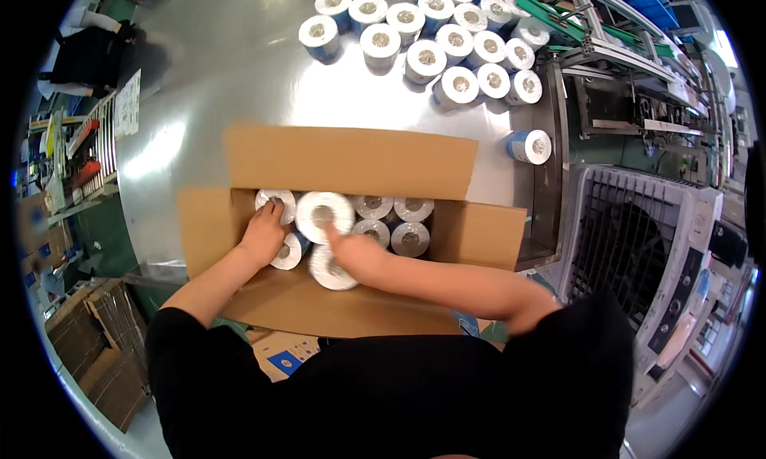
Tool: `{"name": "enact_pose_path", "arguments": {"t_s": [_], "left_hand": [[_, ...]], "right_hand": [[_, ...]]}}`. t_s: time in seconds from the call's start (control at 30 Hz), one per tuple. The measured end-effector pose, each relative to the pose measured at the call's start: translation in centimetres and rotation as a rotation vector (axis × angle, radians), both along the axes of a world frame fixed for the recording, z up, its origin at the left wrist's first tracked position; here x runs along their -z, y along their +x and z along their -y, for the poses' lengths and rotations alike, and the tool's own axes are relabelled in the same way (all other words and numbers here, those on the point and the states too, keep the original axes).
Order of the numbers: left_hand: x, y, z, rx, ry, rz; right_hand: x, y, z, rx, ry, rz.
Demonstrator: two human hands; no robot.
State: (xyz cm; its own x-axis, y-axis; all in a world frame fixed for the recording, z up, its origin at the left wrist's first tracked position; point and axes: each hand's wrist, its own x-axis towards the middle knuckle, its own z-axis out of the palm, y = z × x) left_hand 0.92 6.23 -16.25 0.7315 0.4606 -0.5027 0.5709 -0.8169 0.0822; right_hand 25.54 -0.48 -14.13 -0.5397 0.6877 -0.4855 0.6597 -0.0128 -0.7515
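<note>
In front of me an open cardboard box [351,157] holds several upright white rolls [411,240] with hollow cores and clear-and-blue wrapping. My left hand [265,234] is in the box's left end, its fingers curled over the top of a roll [279,196]. Another roll [286,253] stands just below that hand. Toward the middle, my right hand [355,253] is at two motion-blurred rolls, an upper roll [313,212] and a lower roll [333,277]. One finger reaches to the upper roll's core; both sit higher than their neighbours. The other fingers are partly hidden.
Several more rolls [424,58] stand grouped on the metal table [207,76] at the far side. A single roll [530,146] is at the table's right edge. A grey machine with a grille [618,244] stands on the right. Stacked cardboard [100,347] lies lower left.
</note>
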Motion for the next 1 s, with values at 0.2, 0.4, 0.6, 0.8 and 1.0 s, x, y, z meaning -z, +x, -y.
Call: {"name": "enact_pose_path", "arguments": {"t_s": [0.2,0.4,0.6,0.8,1.0], "left_hand": [[-12.4,10.4,-13.3,-0.501,-0.873,0.125],[4.4,21.3,-25.5,-0.578,0.01,0.592],[13.2,37.1,-26.0,-0.724,0.074,0.228],[18.4,34.7,-28.6,-0.935,0.151,0.184],[-2.3,24.1,-29.4,-0.635,-0.307,0.552]], "right_hand": [[1.1,0.2,-5.2,0.022,0.227,-0.154],[2.0,22.8,-15.7,0.933,0.357,0.349],[16.5,29.7,-16.5,1.214,-0.089,0.328],[24.1,31.0,-19.9,1.177,0.14,0.351],[19.3,36.5,-12.7,1.082,0.417,0.039]]}}
